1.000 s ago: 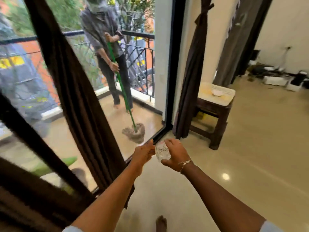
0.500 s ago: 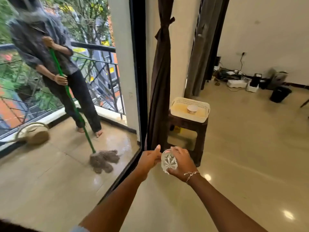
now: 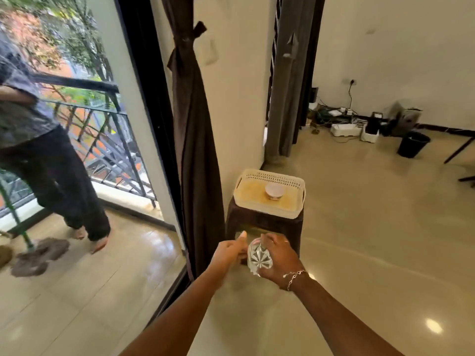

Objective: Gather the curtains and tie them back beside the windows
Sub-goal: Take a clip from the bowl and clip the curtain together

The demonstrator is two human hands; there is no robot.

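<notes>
Curtain (image 3: 198, 150), dark brown, hangs gathered into a narrow column just beside the black frame of the glass door (image 3: 144, 129). A tie of the same cloth (image 3: 183, 51) cinches it high up, and its lower folds fall to the floor against the cream wall. A second, grey curtain (image 3: 285, 86) hangs further back at a doorway, well apart from the first.

Just beside the brown curtain's foot stands a dark stool (image 3: 262, 223) carrying a cream perforated basket tray (image 3: 272, 176). One small white bowl (image 3: 274, 192) sits inside the tray, near its middle. A black bin (image 3: 412, 145) stands on the floor by the far wall, its contents hidden.

Both forearms reach forward, the hands meeting low in front of the stool. The right hand (image 3: 280, 258), with a chain bracelet (image 3: 294, 276) at the wrist, curls its fingers round a clear cut-glass tumbler (image 3: 259, 258), whose base faces the camera. The left hand (image 3: 230, 253) lies against the tumbler's left side, thumb raised; whether it grips the tumbler or only touches it cannot be told.

Outside the glass, a person (image 3: 51, 163) stands on the balcony with a mop (image 3: 38, 255).
</notes>
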